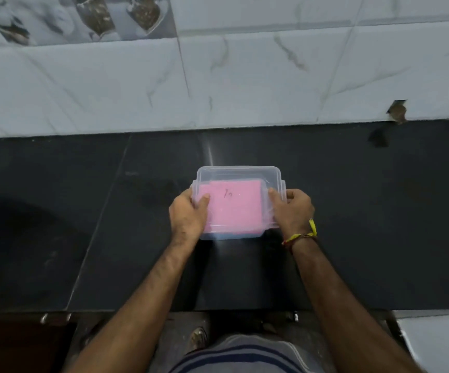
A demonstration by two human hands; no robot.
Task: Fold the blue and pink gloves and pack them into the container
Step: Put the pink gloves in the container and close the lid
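A clear plastic container (238, 172) stands on the black counter in the middle of the view. Through its clear top I see a folded pink glove (235, 208) lying flat, with a thin blue edge (226, 235) showing under it at the near side. My left hand (187, 214) grips the container's left side, thumb on top. On the container's right side sits my right hand (293, 210), which has a yellow thread band at the wrist. Whether a lid is fully seated I cannot tell.
The black stone counter (83, 224) runs left and right, its front edge near my body. A white marbled tile wall (244, 76) rises right behind it. A small brown chip (398, 111) marks the wall at the right.
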